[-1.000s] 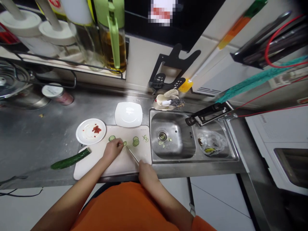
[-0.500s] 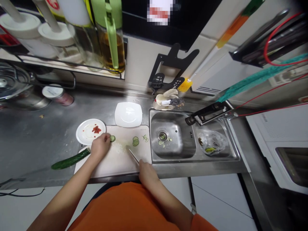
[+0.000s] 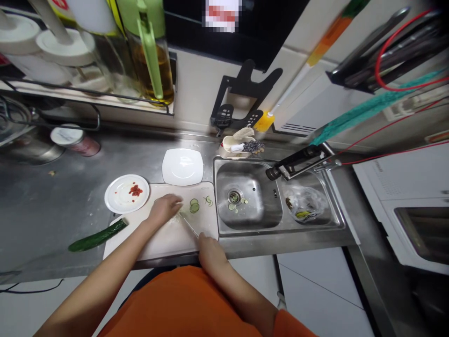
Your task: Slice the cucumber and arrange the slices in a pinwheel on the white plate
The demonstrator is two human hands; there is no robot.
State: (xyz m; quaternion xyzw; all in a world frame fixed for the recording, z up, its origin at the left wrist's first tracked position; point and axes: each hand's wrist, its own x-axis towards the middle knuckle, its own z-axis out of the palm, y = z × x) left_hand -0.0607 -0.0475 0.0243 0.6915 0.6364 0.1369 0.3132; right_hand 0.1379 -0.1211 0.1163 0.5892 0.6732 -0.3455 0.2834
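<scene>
While the knife [image 3: 190, 225] is being clasped in the right hand [image 3: 212, 252] over the board [image 3: 157, 249], near the slices [image 3: 194, 206] lying there, the left hand [image 3: 164, 208], whose grip cannot be told, is being held close to its tip, so careful clearance is seemingly being required.

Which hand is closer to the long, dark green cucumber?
Left. The left hand is to the right of the cucumber, over the white rectangular cutting board; the right hand, holding a slim metal knife, is farther right.

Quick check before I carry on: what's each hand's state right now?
Left hand: over the board; cannot tell whether it holds anything.
Right hand: closed, holding the knife.
</scene>
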